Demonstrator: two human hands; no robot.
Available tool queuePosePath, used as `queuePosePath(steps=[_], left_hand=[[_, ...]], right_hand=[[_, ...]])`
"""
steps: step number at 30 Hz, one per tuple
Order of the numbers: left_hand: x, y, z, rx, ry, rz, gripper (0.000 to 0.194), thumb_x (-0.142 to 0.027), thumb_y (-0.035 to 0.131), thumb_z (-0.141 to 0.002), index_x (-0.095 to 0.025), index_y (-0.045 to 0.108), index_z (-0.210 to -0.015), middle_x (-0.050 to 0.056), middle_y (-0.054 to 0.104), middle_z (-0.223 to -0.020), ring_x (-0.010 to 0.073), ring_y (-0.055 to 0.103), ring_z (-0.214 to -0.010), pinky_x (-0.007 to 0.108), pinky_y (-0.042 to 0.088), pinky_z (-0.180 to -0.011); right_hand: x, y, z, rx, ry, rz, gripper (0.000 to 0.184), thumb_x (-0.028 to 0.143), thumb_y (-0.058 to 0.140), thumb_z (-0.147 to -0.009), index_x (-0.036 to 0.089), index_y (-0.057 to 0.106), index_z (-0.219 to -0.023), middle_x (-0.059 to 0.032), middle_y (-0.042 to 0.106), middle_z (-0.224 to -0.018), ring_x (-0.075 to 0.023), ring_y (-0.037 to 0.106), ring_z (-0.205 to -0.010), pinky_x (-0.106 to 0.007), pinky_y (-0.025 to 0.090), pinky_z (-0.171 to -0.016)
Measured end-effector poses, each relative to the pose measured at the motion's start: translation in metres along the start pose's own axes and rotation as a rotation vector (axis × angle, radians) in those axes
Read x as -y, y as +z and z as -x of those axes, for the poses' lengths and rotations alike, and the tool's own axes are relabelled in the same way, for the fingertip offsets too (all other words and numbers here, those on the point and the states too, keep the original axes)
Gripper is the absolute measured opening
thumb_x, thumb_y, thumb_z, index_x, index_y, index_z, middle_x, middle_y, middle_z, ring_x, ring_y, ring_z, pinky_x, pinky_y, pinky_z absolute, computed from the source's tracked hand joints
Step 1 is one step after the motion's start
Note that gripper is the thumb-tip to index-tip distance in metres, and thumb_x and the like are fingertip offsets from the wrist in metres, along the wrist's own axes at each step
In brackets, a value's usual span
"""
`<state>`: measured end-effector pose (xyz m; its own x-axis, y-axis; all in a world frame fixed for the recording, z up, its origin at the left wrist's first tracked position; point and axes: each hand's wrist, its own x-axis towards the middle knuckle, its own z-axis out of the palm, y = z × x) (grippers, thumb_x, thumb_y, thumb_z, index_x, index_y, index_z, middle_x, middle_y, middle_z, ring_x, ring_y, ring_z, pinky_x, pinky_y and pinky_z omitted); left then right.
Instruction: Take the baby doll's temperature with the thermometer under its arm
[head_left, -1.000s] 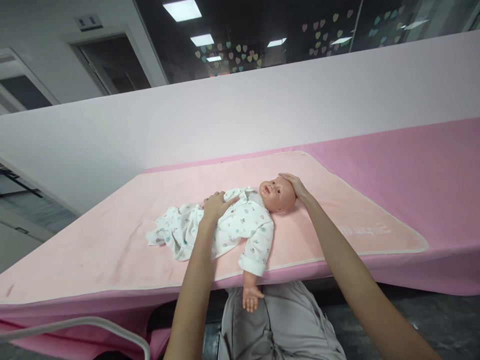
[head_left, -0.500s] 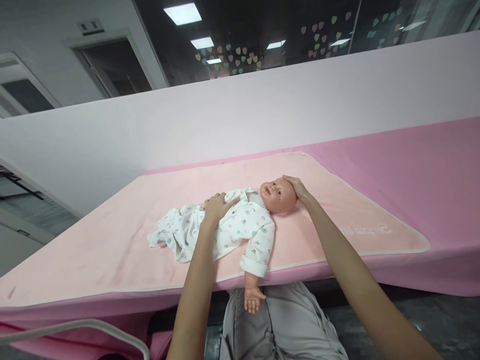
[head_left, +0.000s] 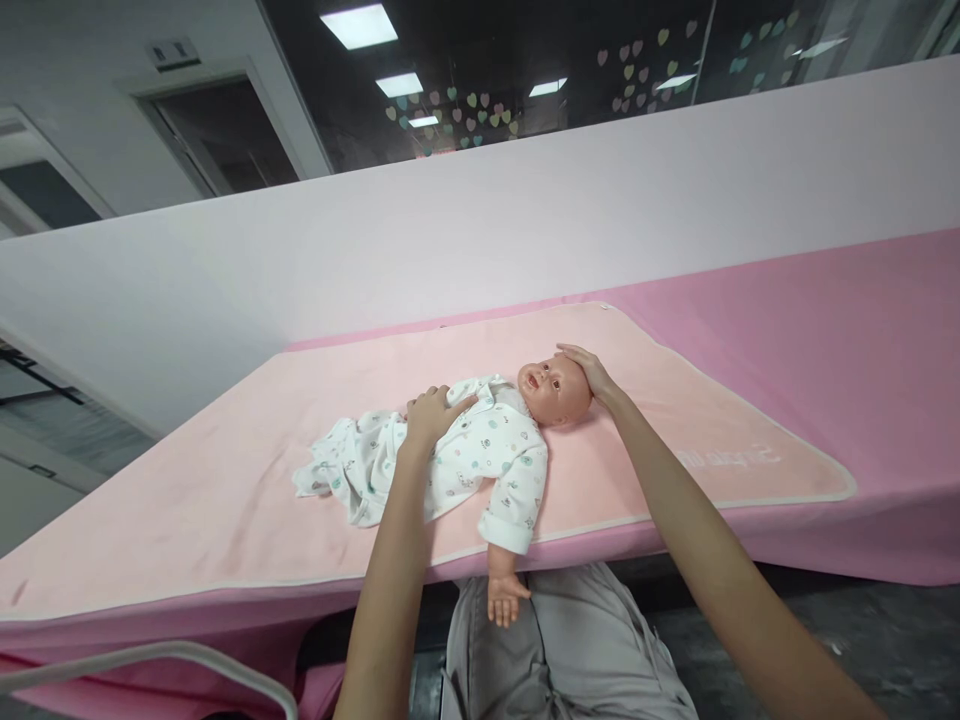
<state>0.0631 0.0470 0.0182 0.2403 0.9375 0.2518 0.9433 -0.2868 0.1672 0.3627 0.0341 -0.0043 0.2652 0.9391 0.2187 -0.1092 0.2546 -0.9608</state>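
A baby doll (head_left: 555, 392) lies on its back, its head to the right and its mouth parted. It wears a white romper (head_left: 480, 450) with small coloured prints, and one doll arm hangs over the table's near edge. My left hand (head_left: 433, 415) rests on the romper at the belly, thumb spread from the fingers. Against the top of the doll's head lies my right hand (head_left: 589, 370), fingers stretched out along the crown. The doll's legs do not show; the romper's lower part is crumpled to the left.
Under the doll is a peach mat (head_left: 247, 450) with a pale border, on a pink table cover (head_left: 862, 340). A white low wall (head_left: 480, 240) stands behind. Below the near edge are my grey trousers (head_left: 592, 640) and a curved pale metal bar (head_left: 150, 655) at left.
My right hand's fingers have lifted and slid slightly along the doll's crown. My left hand stays on the belly. The whole view has shifted a little.
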Motion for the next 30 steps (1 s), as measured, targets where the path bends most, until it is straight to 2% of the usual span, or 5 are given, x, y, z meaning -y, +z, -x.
queuePosePath(steps=[3,5,23,30], left_hand=[[0.001,0.001,-0.001,-0.002,0.003,0.012,0.068,-0.075,0.030,-0.072,-0.020,0.056,-0.100,0.011,0.060,-0.103,0.0299,0.054,-0.100,0.043,0.033,-0.089],[0.001,0.001,-0.001,-0.003,0.001,0.013,0.068,-0.075,0.030,-0.072,-0.020,0.056,-0.101,0.011,0.059,-0.105,0.0303,0.054,-0.101,0.043,0.033,-0.089],[0.000,0.000,0.000,0.017,-0.008,0.005,0.068,-0.075,0.030,-0.072,-0.020,0.055,-0.103,0.012,0.058,-0.108,0.0293,0.053,-0.103,0.044,0.031,-0.092],[0.001,0.001,-0.001,0.015,-0.007,0.002,0.068,-0.075,0.029,-0.072,-0.020,0.055,-0.102,0.011,0.059,-0.108,0.0294,0.053,-0.102,0.044,0.032,-0.092]], right_hand=[[0.002,0.000,0.005,0.162,0.105,-0.057,0.038,0.050,0.058,-0.069,0.015,0.068,-0.079,-0.0069,0.070,-0.085,-0.0277,0.061,-0.090,-0.039,0.045,-0.088],[0.003,0.001,0.007,0.210,0.149,-0.068,0.041,0.052,0.056,-0.071,0.014,0.069,-0.080,-0.0076,0.070,-0.082,-0.0287,0.063,-0.086,-0.040,0.047,-0.085],[-0.005,-0.001,-0.002,0.107,0.112,-0.042,0.033,0.048,0.060,-0.067,0.018,0.066,-0.078,-0.0017,0.070,-0.080,-0.0225,0.063,-0.082,-0.032,0.048,-0.080],[-0.006,-0.002,-0.002,0.129,0.094,-0.061,0.031,0.046,0.059,-0.069,0.018,0.065,-0.080,-0.0020,0.070,-0.083,-0.0221,0.062,-0.084,-0.031,0.048,-0.080]])
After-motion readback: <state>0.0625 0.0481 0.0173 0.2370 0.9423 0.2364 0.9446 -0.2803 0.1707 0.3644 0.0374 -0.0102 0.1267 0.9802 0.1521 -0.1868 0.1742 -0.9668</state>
